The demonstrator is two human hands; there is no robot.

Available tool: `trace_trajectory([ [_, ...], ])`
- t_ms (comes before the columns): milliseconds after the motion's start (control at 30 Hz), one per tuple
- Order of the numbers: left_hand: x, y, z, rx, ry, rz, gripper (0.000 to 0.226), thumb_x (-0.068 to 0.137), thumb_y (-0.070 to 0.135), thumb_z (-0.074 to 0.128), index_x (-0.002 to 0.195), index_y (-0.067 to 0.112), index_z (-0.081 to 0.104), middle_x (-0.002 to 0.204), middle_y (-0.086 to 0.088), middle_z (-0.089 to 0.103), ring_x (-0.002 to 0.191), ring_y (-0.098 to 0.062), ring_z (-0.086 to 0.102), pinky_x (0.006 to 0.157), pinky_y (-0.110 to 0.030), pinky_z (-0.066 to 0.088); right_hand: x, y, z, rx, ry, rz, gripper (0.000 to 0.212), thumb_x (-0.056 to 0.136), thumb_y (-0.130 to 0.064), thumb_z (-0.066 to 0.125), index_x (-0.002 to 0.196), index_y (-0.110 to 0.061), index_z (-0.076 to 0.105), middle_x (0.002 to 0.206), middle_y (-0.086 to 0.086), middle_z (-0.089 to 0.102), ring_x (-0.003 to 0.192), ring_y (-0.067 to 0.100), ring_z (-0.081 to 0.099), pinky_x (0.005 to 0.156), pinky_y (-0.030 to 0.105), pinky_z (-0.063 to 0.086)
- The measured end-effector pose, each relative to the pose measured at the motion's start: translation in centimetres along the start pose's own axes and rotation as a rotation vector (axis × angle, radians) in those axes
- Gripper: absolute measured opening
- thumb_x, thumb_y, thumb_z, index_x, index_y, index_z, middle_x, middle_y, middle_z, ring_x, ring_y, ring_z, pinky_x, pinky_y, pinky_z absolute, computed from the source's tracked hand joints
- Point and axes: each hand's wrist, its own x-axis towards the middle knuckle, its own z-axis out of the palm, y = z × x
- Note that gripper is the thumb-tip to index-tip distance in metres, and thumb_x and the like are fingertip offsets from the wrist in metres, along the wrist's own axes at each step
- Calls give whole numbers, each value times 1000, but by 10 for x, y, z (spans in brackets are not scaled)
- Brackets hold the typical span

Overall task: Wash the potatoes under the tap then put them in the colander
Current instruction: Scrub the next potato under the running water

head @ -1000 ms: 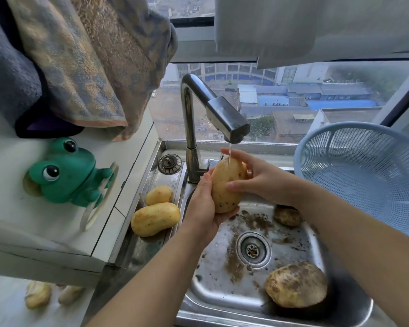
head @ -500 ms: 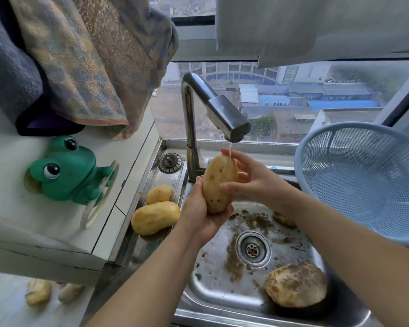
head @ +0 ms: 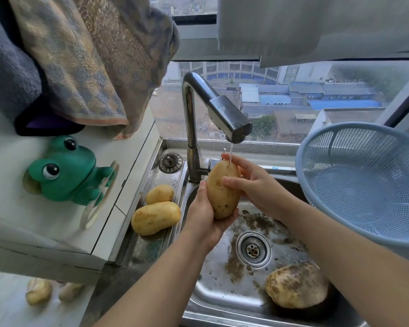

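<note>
Over the muddy sink (head: 210,289), under the running tap (head: 222,114), I am cradling 1 potato (head: 220,192) in my curled left hand (head: 203,220) and clasping it with my right hand (head: 257,187) so water rinses it, colander (head: 364,185) waiting right of the tap.

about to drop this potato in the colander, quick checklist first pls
1. Water on potato: ok, thin stream from tap lands on its top.
2. Grip: ok, left hand cups it, right hand holds its top.
3. Front clean: not ok, dark specks near lower end.
4. Back clean: cannot tell, hidden.
5. Room in colander: ok, nothing seen inside.
6. Rest of sink: not ok, muddy potato lies unwashed.
</note>
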Motion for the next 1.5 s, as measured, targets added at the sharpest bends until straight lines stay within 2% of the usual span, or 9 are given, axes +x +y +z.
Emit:
trace_trajectory([
  [167,1,-3,3,24,23,10,43,99,50,38,117,15,55,102,-16,62,79,-24,63,49,-28,55,4,1,11,-121,241,-69,26,93,-21,61,115,-35,60,117,7,62,108,21,62,92,48,54],
  [367,1,1,-6,16,6,-34,39,98,50,39,103,15,56,95,-15,61,73,-23,61,49,-30,57,1,-10,-11,150,-108,151,49,92,2,54,134,-20,50,118,10,60,111,24,60,92,40,54],
  [533,0,-1,-4,111,2,50,34,99,49,37,103,21,56,101,-13,62,82,-24,63,54,-32,56,3,-6,-3,-65,46,70,39,86,-13,67,121,-28,58,116,13,64,106,27,64,87,46,57],
  [700,0,6,-7,120,6,7,35,98,49,42,103,18,55,100,-15,60,78,-24,62,49,-31,55,4,-9,-10,89,-36,122,28,95,-12,55,119,-25,61,118,10,63,107,24,63,84,36,58],
  [967,3,5,-15,233,-32,26,33,98,49,41,102,21,57,98,-15,61,71,-23,64,48,-29,53,8,-2,12,11,249,109,21,95,-35,54,104,-21,66,107,8,64,100,26,63,85,51,57],
  [1133,6,12,-23,279,-96,7,52,90,55,51,121,14,60,85,-7,67,62,-14,66,49,-27,52,-3,-2,13,-449,22,-10,75,75,-32,79,138,-34,39,112,-15,49,98,10,59,78,25,58],
  [1200,5,14,-23,241,-109,-70,57,89,58,50,118,10,61,80,-7,68,64,-15,64,47,-26,51,-5,-2,7,-455,-38,-32,88,70,-29,85,141,-37,34,117,-16,47,104,11,60,82,28,58],
  [1333,2,15,-18,262,-146,-191,57,92,58,46,112,7,61,76,-11,70,64,-19,67,45,-25,52,-5,-2,6,-346,-1,-31,62,70,-27,85,121,-28,49,111,-5,54,96,15,62,76,30,60],
  [1500,3,14,-6,262,-166,-229,53,94,55,47,119,9,57,80,-13,71,63,-22,69,50,-28,56,9,-1,14,-55,263,-25,17,72,-33,66,87,-24,66,103,17,67,98,35,66,86,53,56],
])
